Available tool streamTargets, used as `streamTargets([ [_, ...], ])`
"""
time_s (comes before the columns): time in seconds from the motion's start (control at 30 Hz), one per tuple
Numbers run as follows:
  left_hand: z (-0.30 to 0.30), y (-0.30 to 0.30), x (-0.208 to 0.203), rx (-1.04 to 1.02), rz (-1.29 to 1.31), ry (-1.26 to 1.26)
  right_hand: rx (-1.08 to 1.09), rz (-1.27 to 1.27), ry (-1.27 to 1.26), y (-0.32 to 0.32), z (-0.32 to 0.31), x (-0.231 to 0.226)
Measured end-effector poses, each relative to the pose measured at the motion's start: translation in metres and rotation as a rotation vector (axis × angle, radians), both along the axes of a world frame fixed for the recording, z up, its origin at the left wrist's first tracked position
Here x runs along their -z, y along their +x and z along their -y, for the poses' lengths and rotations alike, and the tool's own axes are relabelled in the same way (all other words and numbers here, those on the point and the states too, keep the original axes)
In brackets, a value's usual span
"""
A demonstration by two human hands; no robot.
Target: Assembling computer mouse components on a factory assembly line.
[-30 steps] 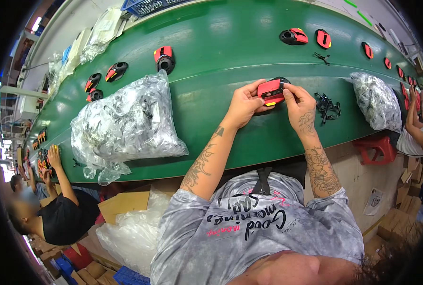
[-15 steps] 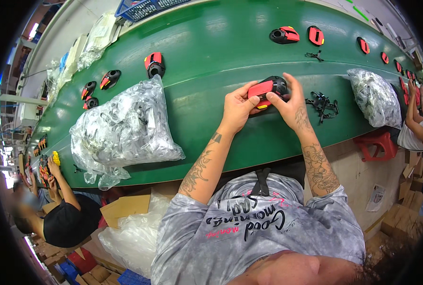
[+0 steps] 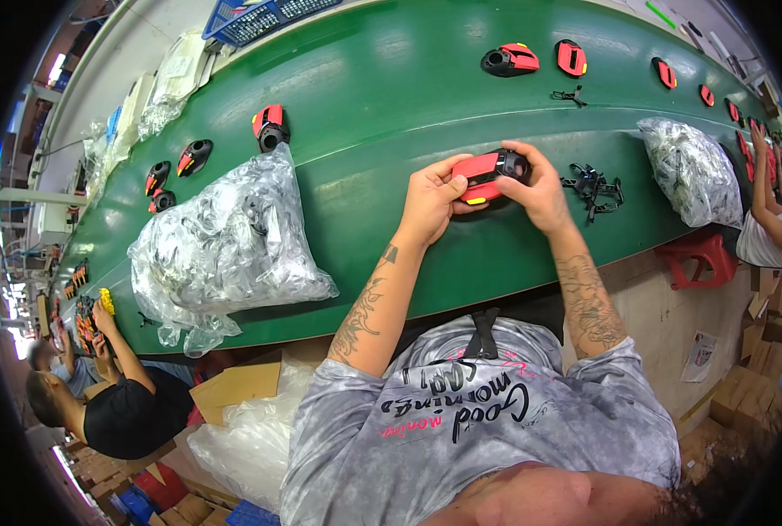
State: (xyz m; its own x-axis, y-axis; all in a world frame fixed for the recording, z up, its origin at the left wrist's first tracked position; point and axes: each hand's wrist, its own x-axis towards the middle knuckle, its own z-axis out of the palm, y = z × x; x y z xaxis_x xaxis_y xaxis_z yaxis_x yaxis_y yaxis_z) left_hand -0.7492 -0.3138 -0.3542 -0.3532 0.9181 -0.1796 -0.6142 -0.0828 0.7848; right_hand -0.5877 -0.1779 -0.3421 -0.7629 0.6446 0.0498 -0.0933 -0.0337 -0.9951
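Both my hands hold a red and black plastic shell (image 3: 478, 169) with a yellow tip, raised over the green work surface. My left hand (image 3: 435, 197) pinches its red left end between thumb and fingers. Around the black, rounded right end curls my right hand (image 3: 538, 188), its thumb on the near side. The underside of the shell is hidden. Right of my hands lies a black spidery plastic frame (image 3: 592, 190). A smaller black part (image 3: 570, 96) rests farther back.
Clear plastic bags of parts stand at left (image 3: 228, 254) and right (image 3: 693, 171). Similar shells lie along the green surface (image 3: 382, 79), among them one at the far middle (image 3: 510, 60). A blue basket (image 3: 264, 19) is at the back. Co-workers sit at left (image 3: 128, 412) and right (image 3: 772, 223).
The shells and small black part on the far strip have shifted left relative to the bags. The held shell has turned slightly, and my right fingers have shifted on it.
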Motion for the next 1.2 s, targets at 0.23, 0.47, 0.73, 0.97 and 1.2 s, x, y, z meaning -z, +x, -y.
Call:
streamTargets([
  [0.23,-0.002,0.010,0.006,-0.009,-0.476,0.107,0.107,-0.051,0.136,0.004,0.008,0.002],
  [0.47,0.001,0.027,-0.006,-0.246,-1.181,0.054,0.175,0.055,-0.003,-0.008,0.005,0.004],
  [0.73,-0.003,-0.006,-0.036,-0.271,-1.801,-0.328,0.402,0.028,0.510,0.034,0.025,-0.001],
  [0.97,-0.093,-0.076,-0.046,-0.382,-1.942,-0.424,0.276,0.199,0.392,0.048,0.020,-0.003],
  [1.2,-0.228,-0.055,-0.014,-0.437,-1.978,-0.308,0.243,0.226,0.573,0.041,0.026,-0.003],
])
